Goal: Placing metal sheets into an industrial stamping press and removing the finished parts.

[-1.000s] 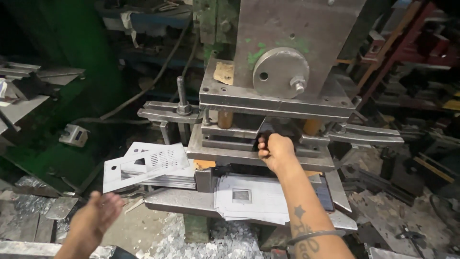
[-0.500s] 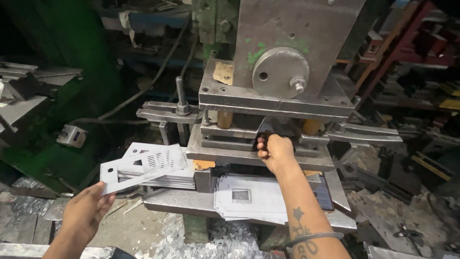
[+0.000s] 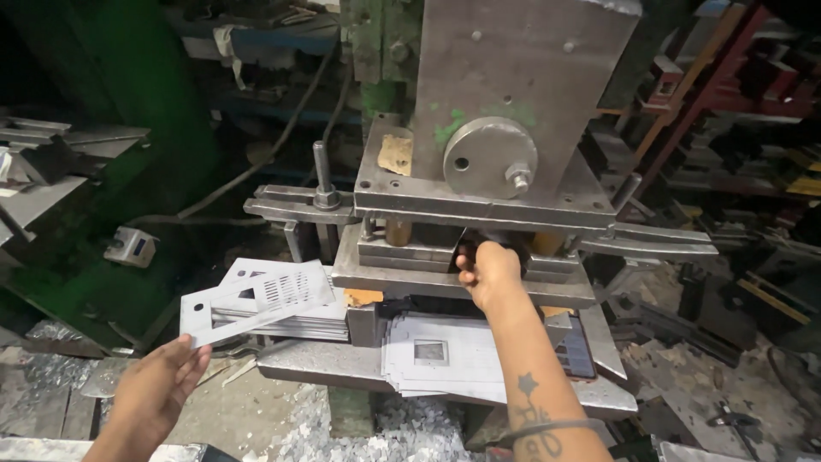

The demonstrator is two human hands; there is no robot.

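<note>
**Left hand lifts a punched plate while the right reaches into the press**

The right hand (image 3: 489,272), at centre frame, reaches into the gap between the upper and lower blocks of the press (image 3: 513,103). Its fingertips are hidden in the dark slot, so what they grip, and whether they are closed on anything, cannot be told. The forearm runs down to the lower right and is cut off by the bottom edge.

The left hand (image 3: 158,389), in the lower left, pinches the near corner of a plate (image 3: 256,299) between thumb and fingers; the wrist is cut off at the bottom edge. The plate is a thin grey metal sheet with a square window near its left end and a grid of small slots toward its right end. Its long axis runs from lower left to upper right, the right end tilted slightly upward and pointing toward the press. It sits just above a stack (image 3: 295,316) of like sheets at centre left, and whether it touches the stack cannot be made out.

Another pile of sheets (image 3: 440,358), each with a square window, lies on the table (image 3: 316,364) below the right hand, partly covered by the forearm. Metal scrap (image 3: 393,419) litters the floor under the table. The upper left and right of the frame are dim and cluttered, and hard to read.
</note>
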